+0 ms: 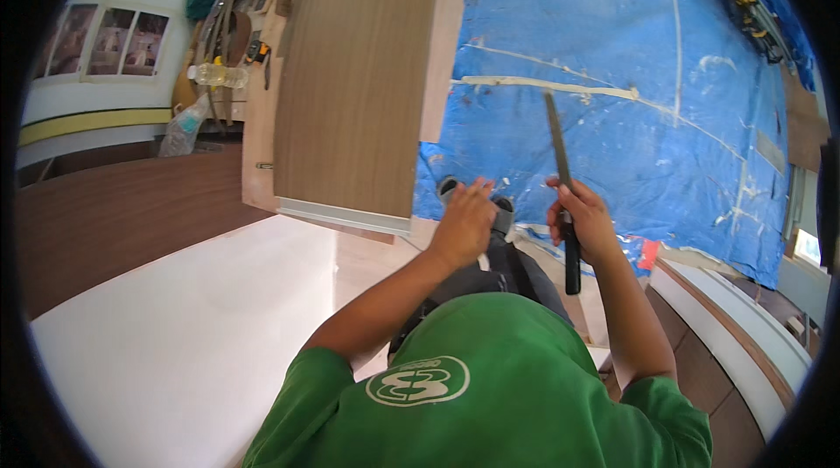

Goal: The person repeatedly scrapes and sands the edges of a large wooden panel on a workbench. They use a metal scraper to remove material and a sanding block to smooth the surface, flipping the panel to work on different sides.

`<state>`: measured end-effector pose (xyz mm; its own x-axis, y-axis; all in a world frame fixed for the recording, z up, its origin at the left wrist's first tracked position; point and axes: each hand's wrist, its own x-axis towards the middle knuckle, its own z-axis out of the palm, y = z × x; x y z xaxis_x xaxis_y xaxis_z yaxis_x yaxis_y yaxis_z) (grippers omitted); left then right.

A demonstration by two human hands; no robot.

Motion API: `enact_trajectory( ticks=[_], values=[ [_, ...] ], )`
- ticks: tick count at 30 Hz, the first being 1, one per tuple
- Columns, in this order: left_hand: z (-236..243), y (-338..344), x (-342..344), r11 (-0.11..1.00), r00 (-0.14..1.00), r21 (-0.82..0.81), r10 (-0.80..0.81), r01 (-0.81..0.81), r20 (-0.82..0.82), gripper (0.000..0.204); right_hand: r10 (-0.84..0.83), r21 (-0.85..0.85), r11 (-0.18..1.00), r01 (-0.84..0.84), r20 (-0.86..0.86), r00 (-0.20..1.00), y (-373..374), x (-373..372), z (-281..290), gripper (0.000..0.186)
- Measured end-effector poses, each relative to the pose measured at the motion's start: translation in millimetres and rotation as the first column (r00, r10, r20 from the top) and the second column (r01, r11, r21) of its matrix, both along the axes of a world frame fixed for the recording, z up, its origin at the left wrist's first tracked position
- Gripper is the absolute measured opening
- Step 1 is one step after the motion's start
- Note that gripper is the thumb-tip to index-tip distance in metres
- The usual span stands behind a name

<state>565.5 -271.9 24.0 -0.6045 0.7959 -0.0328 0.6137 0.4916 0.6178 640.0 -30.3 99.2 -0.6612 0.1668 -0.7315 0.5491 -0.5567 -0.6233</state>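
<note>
My right hand (pixel 584 216) is closed round the black handle of a file (pixel 557 140). Its long, dark metal blade points away from me over the blue sheet, and the butt of the handle sticks out below my palm. In front of my body, my left hand (pixel 466 225) hovers with its fingers loosely stretched and nothing visible in them. Nearest to it on the left is the end of a brown wood-grain panel (pixel 359 83), which has a pale metal strip (pixel 341 215) along its near edge. Hand and panel are apart.
A stained blue tarp (pixel 604 22) covers the floor ahead, with a pale strip (pixel 551 83) lying across it. A white board (pixel 192 319) spreads at lower left. A plastic bottle (pixel 219 75) and tools (pixel 255 51) lie at far left; a white-edged panel (pixel 731 324) is at right.
</note>
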Motion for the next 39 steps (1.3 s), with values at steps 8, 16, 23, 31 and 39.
enact_trajectory(
  ticks=[8,16,23,31,39],
  values=[
    [34,51,-33,0.973,0.986,0.185,-0.115,0.136,-0.118,0.036,0.218,0.007,0.976,-0.218,0.022,0.976,3,18,21,0.018],
    [22,72,-48,0.969,0.968,-0.216,-0.16,0.117,-0.194,0.081,0.3,-0.054,0.953,-0.299,0.011,0.954,15,37,63,0.014],
    [53,68,-13,0.829,0.807,0.058,-0.522,0.556,-0.278,0.095,0.284,-0.069,0.955,-0.287,-0.051,0.957,13,50,59,0.021],
    [23,22,-23,0.868,0.897,-0.497,0.207,0.016,0.391,0.051,0.004,-0.057,0.998,-0.014,-0.167,0.986,11,83,57,0.019],
    [-72,-38,28,0.98,0.855,-0.11,0.199,-0.167,0.478,0.063,0.146,0.258,0.942,-0.214,0.26,0.954,24,114,-28,0.016]
  ],
)
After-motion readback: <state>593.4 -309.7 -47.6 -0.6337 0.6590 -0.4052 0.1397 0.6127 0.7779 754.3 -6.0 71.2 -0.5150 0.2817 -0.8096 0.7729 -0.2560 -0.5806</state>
